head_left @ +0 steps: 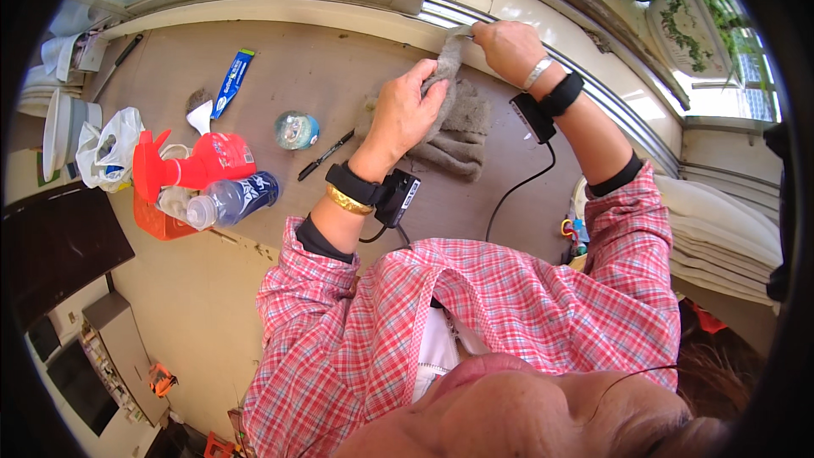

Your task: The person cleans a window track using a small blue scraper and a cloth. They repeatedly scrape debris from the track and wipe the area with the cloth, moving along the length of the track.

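Both hands grip a grey cloth [462, 131] that lies bunched on a brown sill surface [322, 59]. My left hand [405, 112] pinches the cloth's middle and lifts a strip of it. My right hand [507, 47] holds the far end of that strip against the window track [593, 85]. The strip is stretched between the two hands. Each wrist wears a black band with a small black device; a cable hangs from the right one.
Left of the cloth lie a black pen [325, 155], a small glass ball [297, 130], a blue tube [233, 80], a red spray bottle [191, 165], a clear plastic bottle [233, 199] and a white bag [106, 148]. Folded white cloths [721, 237] are stacked at right.
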Demonstrator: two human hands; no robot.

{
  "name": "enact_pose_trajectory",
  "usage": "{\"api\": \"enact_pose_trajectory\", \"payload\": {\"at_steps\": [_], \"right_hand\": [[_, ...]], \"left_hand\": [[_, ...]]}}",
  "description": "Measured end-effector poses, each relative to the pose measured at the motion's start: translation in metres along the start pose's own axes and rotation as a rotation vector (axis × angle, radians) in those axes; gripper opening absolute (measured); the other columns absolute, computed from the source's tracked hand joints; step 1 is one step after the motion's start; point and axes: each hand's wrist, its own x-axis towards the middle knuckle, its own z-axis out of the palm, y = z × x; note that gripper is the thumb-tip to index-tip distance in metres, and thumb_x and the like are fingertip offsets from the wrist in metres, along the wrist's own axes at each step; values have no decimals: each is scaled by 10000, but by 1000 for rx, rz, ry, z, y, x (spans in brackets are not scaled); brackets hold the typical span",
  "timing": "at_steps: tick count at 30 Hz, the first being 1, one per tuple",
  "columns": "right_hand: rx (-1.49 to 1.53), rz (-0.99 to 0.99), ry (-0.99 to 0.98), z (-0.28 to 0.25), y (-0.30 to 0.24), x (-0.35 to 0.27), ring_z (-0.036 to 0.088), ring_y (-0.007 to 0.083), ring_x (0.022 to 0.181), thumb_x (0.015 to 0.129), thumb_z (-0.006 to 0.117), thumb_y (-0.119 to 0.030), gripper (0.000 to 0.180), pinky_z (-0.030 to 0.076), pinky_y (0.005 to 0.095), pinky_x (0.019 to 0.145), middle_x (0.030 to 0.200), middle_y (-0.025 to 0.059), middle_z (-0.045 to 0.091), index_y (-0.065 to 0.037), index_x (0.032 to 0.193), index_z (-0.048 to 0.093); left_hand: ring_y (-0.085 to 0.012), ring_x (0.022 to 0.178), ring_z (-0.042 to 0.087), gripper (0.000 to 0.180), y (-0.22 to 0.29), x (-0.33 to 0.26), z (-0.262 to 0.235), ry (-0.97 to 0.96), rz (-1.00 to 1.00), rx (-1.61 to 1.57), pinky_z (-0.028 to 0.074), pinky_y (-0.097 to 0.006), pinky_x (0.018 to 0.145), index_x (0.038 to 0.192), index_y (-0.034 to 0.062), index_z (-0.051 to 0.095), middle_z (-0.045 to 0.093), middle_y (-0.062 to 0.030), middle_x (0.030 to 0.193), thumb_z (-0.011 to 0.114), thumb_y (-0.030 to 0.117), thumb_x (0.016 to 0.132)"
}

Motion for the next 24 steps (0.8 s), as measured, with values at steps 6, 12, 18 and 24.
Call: {"api": "enact_pose_trajectory", "payload": {"at_steps": [6,12,18,24], "right_hand": [[9,25,37,-5,-2,12,659,330,705,808,516,-138,157,520,424,608,741,149,663,-75,845,655],[-16,-30,-53,-5,-4,22,665,323,718,791,527,-113,149,530,415,627,750,150,668,-67,800,669],[-43,-62,-159,-9,-17,44,675,329,798,773,546,-115,176,542,399,705,832,169,686,-56,823,704],[14,-95,-124,-7,-53,83,668,326,845,791,535,-131,193,533,403,734,863,158,688,-62,858,702]], "left_hand": [[-368,816,624,296,-1,-2,1,28,114,15,502,-365,711,1113,59,644,639,-216,920,516,91,848],[-288,934,641,309,2,3,-2,-133,13,138,482,-313,825,1140,33,626,659,-160,1053,483,51,867],[-255,940,645,312,-9,8,3,-131,44,125,480,-304,830,1145,24,625,663,-159,1065,482,49,868],[-102,844,592,316,-29,13,-26,26,-8,12,473,-251,777,1166,-23,614,692,-72,932,493,59,886]]}}
